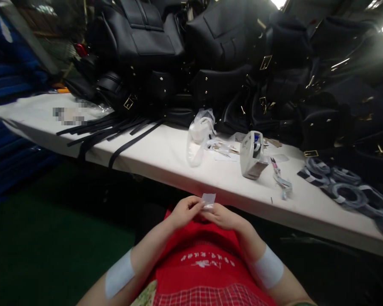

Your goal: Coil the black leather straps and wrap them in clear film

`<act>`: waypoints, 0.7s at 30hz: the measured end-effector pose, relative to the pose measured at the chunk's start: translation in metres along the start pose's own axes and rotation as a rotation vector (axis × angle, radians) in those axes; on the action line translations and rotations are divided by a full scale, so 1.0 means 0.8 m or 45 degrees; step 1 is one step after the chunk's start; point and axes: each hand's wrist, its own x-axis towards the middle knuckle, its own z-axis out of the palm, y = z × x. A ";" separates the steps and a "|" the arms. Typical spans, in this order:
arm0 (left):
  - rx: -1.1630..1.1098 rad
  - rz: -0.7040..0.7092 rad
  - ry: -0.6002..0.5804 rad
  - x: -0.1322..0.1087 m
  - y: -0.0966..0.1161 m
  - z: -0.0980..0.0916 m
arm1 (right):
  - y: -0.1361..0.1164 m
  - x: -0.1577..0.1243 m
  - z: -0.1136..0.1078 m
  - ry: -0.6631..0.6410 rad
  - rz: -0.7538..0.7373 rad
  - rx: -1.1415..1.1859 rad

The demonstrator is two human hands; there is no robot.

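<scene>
Both hands meet in front of the red apron (pixel 204 242), just short of the table's front edge. Between them is a small white piece of paper or film (pixel 208 199), too blurred to tell which. My left hand (pixel 185 211) pinches its left side with thumb and fingertips. At its lower right, the closed fingers of my right hand (pixel 225 217) grip the same piece. White patches wrap both forearms.
Black leather bags (pixel 153 40) with gold buckles pile along the back of the white table (pixel 159 157). Black straps (pixel 127 144) hang over the front edge. A clear plastic bag (pixel 199 131), a grey-white dispenser-like container (pixel 252 157) and coiled rolls (pixel 347 193) stand on the table.
</scene>
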 end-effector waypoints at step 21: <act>0.368 -0.114 1.090 0.033 0.030 -0.146 | 0.008 0.011 -0.015 0.160 0.241 0.004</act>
